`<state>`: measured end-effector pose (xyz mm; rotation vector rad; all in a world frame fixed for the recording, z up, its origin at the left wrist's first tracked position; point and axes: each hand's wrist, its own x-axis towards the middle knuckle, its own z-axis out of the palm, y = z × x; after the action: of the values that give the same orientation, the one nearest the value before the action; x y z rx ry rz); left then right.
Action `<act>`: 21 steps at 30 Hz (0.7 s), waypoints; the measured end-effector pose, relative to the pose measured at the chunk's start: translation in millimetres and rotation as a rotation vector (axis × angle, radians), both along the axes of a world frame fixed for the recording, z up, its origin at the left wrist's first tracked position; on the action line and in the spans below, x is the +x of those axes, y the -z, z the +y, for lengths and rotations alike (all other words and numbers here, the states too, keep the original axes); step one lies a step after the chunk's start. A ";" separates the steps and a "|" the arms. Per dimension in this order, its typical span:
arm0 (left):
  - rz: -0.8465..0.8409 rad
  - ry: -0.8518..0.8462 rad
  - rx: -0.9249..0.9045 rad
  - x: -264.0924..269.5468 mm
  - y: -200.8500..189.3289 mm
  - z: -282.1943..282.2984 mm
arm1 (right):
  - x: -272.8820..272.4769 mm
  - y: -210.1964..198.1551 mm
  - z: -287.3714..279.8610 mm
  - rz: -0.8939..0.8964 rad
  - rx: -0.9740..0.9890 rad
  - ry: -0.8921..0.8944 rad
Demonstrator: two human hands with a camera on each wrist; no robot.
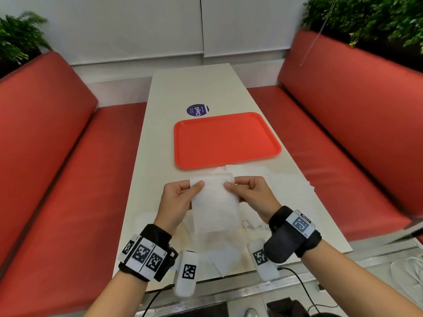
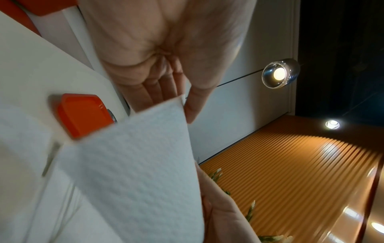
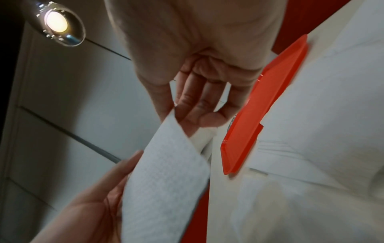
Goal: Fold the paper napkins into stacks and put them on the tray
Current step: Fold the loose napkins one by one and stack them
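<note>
A white paper napkin [image 1: 215, 202] hangs in the air above the near part of the table, folded over at its top edge. My left hand [image 1: 180, 197] pinches its upper left corner, thumb on top. My right hand [image 1: 249, 195] pinches the upper right corner the same way. In the left wrist view the napkin [image 2: 133, 172] runs from my left hand [image 2: 166, 92], and in the right wrist view the napkin [image 3: 166, 180] runs from my right hand [image 3: 187, 106]. The orange tray [image 1: 226, 140] lies just beyond, with nothing on it. More white napkins [image 1: 286, 184] lie loose on the table.
The long pale table [image 1: 194, 88] stands between two red benches [image 1: 57, 156]. A round purple sticker [image 1: 197, 110] sits beyond the tray. Two white marker blocks [image 1: 186, 273] and cables lie at the near edge. Plants stand behind both benches.
</note>
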<state>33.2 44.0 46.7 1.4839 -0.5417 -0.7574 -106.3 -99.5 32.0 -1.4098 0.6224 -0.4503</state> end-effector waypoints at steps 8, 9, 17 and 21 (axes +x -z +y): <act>0.004 0.131 -0.072 10.9 -9.0 14.6 | -3.9 1.1 -1.9 -0.086 0.150 0.044; -0.006 0.128 -0.091 10.8 -10.0 15.0 | -3.5 1.7 -1.2 -0.111 0.172 0.050; 0.021 0.131 -0.108 8.2 -18.3 19.0 | -0.7 -6.5 5.7 -0.133 0.071 0.002; -0.017 0.120 -0.095 7.3 -18.3 20.3 | -1.4 -11.1 4.1 -0.117 0.145 -0.033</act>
<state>40.4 64.3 65.0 1.3806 -0.6758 -0.8018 -107.7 -95.3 43.1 -1.2455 0.5256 -0.4497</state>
